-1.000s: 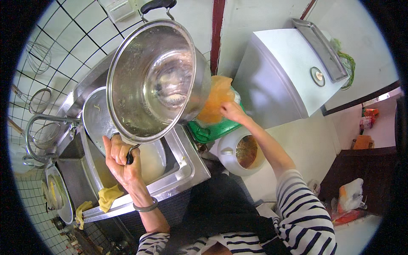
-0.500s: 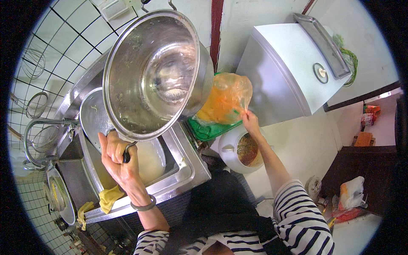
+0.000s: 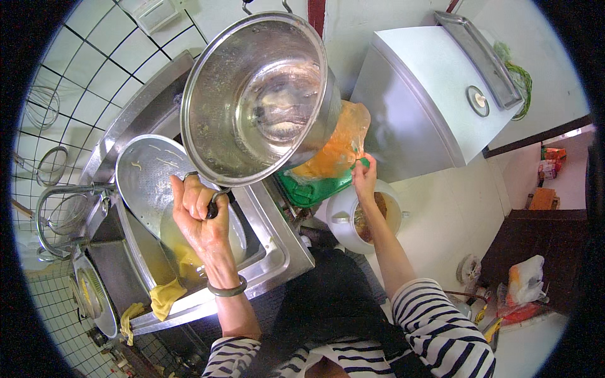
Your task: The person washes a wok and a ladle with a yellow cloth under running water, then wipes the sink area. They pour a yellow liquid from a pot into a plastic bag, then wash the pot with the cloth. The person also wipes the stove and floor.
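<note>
My left hand (image 3: pixel 205 220) is closed around the black-gripped handle of a large stainless-steel pot (image 3: pixel 217 120). The pot is tilted, its wide mouth toward me, raised over the right part of the sink and partly hiding it. Its inside looks wet. With pinched fingers my right hand (image 3: pixel 363 179) holds the gathered edge of an orange see-through plastic bag (image 3: pixel 337 145). That bag rests on a green plastic container (image 3: pixel 312 189), partly behind the pot. Below my left hand, a perforated metal colander (image 3: pixel 142 173) leans in the sink, with a few pale strands on it.
The steel sink rim (image 3: pixel 280 249) has a yellow cloth (image 3: pixel 165 297) over its front edge. A curved faucet (image 3: pixel 47 201) stands left. Below my right hand, a white bucket (image 3: pixel 340 220) holds brownish contents. A white chest-like appliance (image 3: pixel 435 94) carries a metal tray (image 3: pixel 476 60).
The pot and my left hand have moved right, uncovering more of the colander. My right hand has shifted slightly, still holding the bag. Something yellow now shows in the sink below the colander.
</note>
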A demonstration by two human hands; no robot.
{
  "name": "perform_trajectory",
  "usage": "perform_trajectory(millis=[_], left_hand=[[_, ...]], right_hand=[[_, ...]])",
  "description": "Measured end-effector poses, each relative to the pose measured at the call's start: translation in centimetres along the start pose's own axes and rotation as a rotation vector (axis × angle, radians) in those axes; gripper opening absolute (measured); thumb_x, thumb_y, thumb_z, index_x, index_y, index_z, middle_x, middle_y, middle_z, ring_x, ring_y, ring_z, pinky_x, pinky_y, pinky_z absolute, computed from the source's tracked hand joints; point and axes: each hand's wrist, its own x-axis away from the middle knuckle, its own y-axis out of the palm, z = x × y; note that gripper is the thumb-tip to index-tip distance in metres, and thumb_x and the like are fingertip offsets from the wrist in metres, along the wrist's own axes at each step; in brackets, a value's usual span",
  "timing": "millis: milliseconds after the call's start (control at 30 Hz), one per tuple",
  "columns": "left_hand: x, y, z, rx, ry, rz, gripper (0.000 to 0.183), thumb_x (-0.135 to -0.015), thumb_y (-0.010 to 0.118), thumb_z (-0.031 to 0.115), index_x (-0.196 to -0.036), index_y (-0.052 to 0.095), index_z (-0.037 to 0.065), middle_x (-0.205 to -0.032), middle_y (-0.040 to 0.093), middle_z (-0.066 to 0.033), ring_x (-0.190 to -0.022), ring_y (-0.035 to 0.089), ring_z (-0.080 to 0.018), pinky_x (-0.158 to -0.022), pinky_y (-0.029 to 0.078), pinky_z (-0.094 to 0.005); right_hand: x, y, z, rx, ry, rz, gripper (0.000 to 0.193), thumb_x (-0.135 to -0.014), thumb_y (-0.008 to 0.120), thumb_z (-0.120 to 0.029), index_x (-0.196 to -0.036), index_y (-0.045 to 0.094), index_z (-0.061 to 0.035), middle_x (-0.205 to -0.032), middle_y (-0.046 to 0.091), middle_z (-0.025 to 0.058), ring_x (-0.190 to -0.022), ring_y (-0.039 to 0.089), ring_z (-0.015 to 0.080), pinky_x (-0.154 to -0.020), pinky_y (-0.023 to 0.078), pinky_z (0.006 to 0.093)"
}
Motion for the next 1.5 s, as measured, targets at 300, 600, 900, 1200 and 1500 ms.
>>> perform_trajectory(millis=[300,600,900,1200,1500], left_hand=[[-0.2,0.3,0.8,0.012,-0.016,-0.019,0.04,-0.098,0.045,0.022,-0.062,0.032,0.013,-0.047,0.024,0.0036,-0.039,0.02,-0.0069,-0.038,0.02,-0.0231],[-0.1,1.2,0.5,0.011,-0.03,0.002,0.042,-0.098,0.046,0.028,-0.061,0.031,0.014,-0.045,0.025,0.0045,-0.036,0.021,-0.0066,-0.037,0.021,-0.0228],[0.4,1.3,1.1,-0.009,-0.013,0.02,0.039,-0.099,0.044,0.029,-0.065,0.031,0.014,-0.045,0.024,0.0049,-0.036,0.019,-0.0059,-0.037,0.019,-0.0222],[-0.1,2.5,2.0,-0.029,-0.061,-0.045,0.038,-0.098,0.046,0.027,-0.066,0.031,0.013,-0.046,0.027,0.0043,-0.036,0.02,-0.0052,-0.037,0.019,-0.0223],[-0.6,1.8,1.0,-0.046,-0.077,-0.016,0.039,-0.098,0.045,0.027,-0.064,0.03,0.014,-0.047,0.023,0.005,-0.037,0.02,-0.0061,-0.037,0.02,-0.0229]], right_hand=[[6.3,4.3,0.1,0.572,-0.923,-0.303,0.023,-0.078,0.065,-0.013,-0.1,0.061,-0.0086,-0.072,0.063,0.0093,-0.061,0.062,0.0245,-0.051,0.047,0.0374],[-0.7,20.9,11.7,1.284,-0.655,-0.572,0.019,-0.079,0.062,-0.02,-0.093,0.064,-0.007,-0.073,0.062,0.01,-0.065,0.06,0.0268,-0.056,0.045,0.0368],[-2.2,20.3,4.5,0.098,-0.185,-0.67,0.013,-0.08,0.06,-0.015,-0.088,0.065,-0.0067,-0.065,0.054,0.0038,-0.057,0.051,0.018,-0.052,0.039,0.0292],[7.3,6.7,-0.4,0.213,-0.391,-0.868,0.014,-0.078,0.062,-0.011,-0.089,0.064,-0.0037,-0.08,0.066,0.0076,-0.068,0.059,0.0154,-0.061,0.047,0.0308],[8.0,3.8,-0.4,0.561,-0.846,-0.912,0.017,-0.074,0.068,-0.014,-0.083,0.059,-0.0022,-0.08,0.06,0.0141,-0.067,0.062,0.0286,-0.06,0.049,0.0367]])
